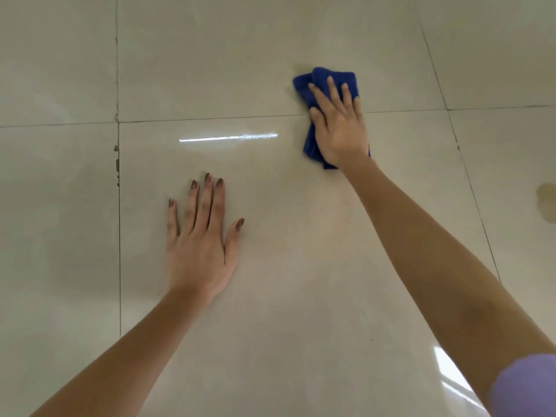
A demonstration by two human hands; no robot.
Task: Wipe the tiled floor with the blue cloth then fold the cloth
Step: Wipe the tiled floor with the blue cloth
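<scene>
At lower left of centre the left hand (200, 251) lies flat and spread on the glossy tiled floor (75, 206), holding nothing, probably as a brace. Right of centre in the upper half, the right hand (338, 127) presses open-palmed on the bunched blue cloth (323, 76), straddling a grout line (210, 118). The cloth looks soft, light and limp; it should slide easily on the glossy tile. For folding, its corners are probably the best hold. At the right edge sits a yellowish stain (546, 203).

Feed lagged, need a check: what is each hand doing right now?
Left hand: open, flat on the tiled floor, holding nothing.
Right hand: open, palm pressing the blue cloth on the floor.
</scene>
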